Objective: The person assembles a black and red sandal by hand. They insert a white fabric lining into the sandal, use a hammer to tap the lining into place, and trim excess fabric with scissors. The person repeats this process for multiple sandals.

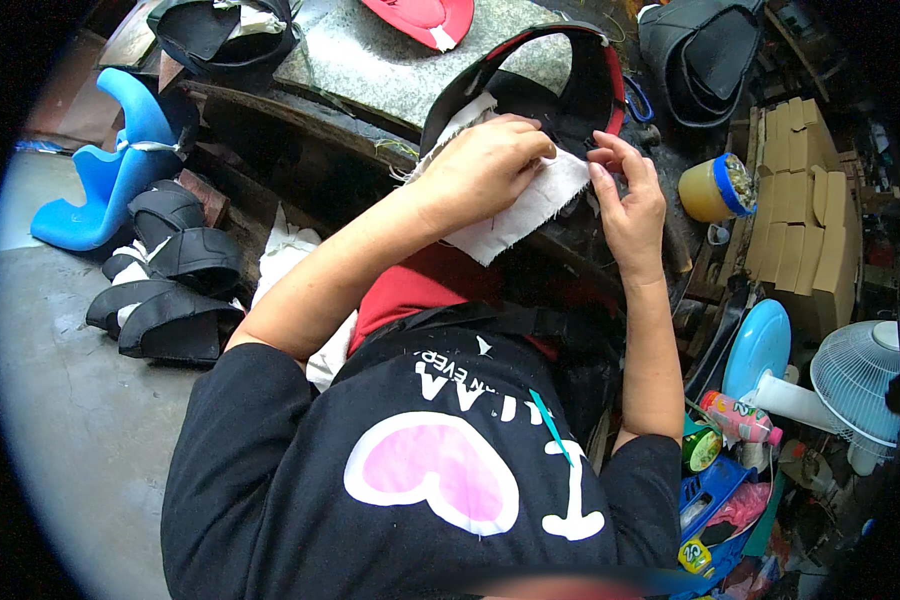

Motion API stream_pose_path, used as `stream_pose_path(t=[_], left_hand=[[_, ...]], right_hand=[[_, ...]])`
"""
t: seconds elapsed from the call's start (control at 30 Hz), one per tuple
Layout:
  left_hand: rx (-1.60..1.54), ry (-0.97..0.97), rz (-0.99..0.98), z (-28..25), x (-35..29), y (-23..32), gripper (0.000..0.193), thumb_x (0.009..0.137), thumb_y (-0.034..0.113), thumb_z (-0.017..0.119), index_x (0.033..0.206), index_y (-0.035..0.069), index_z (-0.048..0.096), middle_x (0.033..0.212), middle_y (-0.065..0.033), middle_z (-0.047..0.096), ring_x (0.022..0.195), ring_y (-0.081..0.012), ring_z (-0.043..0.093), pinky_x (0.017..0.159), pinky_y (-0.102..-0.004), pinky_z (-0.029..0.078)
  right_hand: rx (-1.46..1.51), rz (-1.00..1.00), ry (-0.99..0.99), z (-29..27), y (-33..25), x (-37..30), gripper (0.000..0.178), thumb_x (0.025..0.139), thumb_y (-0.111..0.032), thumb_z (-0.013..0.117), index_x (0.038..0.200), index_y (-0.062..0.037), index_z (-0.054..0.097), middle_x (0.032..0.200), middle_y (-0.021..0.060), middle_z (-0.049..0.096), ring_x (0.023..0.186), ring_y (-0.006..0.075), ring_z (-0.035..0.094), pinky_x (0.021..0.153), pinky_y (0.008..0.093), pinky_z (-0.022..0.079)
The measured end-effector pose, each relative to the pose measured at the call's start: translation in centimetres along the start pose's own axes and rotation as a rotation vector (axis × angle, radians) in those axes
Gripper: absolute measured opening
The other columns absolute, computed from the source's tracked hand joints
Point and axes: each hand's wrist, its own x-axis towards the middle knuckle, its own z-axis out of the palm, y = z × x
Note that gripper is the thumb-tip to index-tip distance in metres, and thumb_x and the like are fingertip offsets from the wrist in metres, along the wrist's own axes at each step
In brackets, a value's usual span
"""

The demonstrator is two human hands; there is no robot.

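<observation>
The grey floor (70, 400) at lower left lies mostly open, edged by a pile of black shoe uppers (165, 290) and a blue plastic form (110, 170), while the right side is packed tight with a fan (855, 380), cardboard pieces (800, 210) and a yellow jar (715, 188). At upper centre a black shoe upper with red trim (560, 75) rests at the stone slab's (370, 60) near edge. The left hand (485, 165) presses closed fingers onto a frayed white cloth (525, 205) laid against it, and the right hand (630, 200) pinches the cloth's right edge.

Grey stone bench top (390, 62) carries a red sole (422, 18).
</observation>
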Motion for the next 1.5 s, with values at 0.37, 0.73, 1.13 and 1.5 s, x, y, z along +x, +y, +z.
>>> stream_pose_path(t=[0.37,0.73,1.13,1.5], left_hand=[[0.067,0.325,-0.261,-6.7,0.5,-2.9,0.061,0.091,0.009,0.066,0.148,0.01,0.045,0.105,-0.016,0.064,0.084,-0.0269,0.065,0.077,-0.0381,0.054],[0.389,0.497,0.164,-6.5,4.0,2.9,0.028,0.085,0.021,0.074,0.11,0.008,0.07,0.104,-0.0135,0.066,0.103,-0.0343,0.063,0.089,-0.0427,0.053],[0.035,-0.204,0.325,10.1,19.6,8.1,0.074,0.081,0.052,0.077,0.143,0.015,0.056,0.136,-0.0318,0.053,0.113,-0.0476,0.063,0.094,-0.0502,0.054],[0.115,-0.02,0.484,10.2,15.9,6.4,0.059,0.097,0.045,0.062,0.132,-0.001,0.053,0.108,-0.0259,0.062,0.093,-0.0426,0.059,0.086,-0.0482,0.05]], right_hand=[[0.188,0.215,-0.026,1.5,0.9,5.4,0.039,0.089,0.001,0.064,0.128,-0.0058,0.059,0.087,0.0011,0.063,0.079,0.0073,0.058,0.071,0.0242,0.048],[-0.293,-0.199,0.158,-8.6,-0.8,3.1,0.033,0.093,-0.004,0.066,0.126,-0.0053,0.068,0.113,0.0121,0.072,0.096,0.0203,0.068,0.085,0.033,0.055],[0.154,0.476,0.286,-10.9,10.4,-3.0,0.106,0.079,-0.004,0.085,0.162,-0.0132,0.019,0.123,0.0182,0.069,0.113,0.0244,0.068,0.095,0.0382,0.055],[0.018,0.366,0.294,-8.6,6.9,-3.8,0.089,0.081,-0.01,0.084,0.154,-0.012,0.034,0.124,0.0229,0.069,0.112,0.0327,0.07,0.09,0.0417,0.06]])
